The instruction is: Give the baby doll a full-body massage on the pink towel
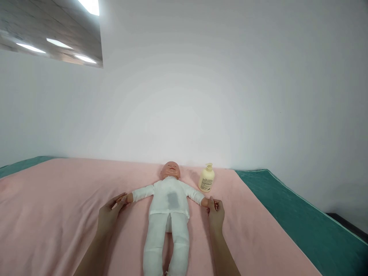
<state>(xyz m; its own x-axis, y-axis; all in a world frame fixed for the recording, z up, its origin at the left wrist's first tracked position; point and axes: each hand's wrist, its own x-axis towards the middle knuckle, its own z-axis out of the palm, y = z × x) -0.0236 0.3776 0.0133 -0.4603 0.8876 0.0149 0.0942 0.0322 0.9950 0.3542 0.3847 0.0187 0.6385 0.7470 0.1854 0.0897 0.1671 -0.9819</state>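
White wall stands behind a bed (57,199) with a pink cover. At its middle lies a doll (168,207) on its back, head toward the far edge, arms spread wide. Left hand (110,211) pinches one doll hand, right hand (216,212) pinches the other, so the arms stay stretched flat. Near the far edge, just beside the doll's head, stands a bottle (206,178), upright.
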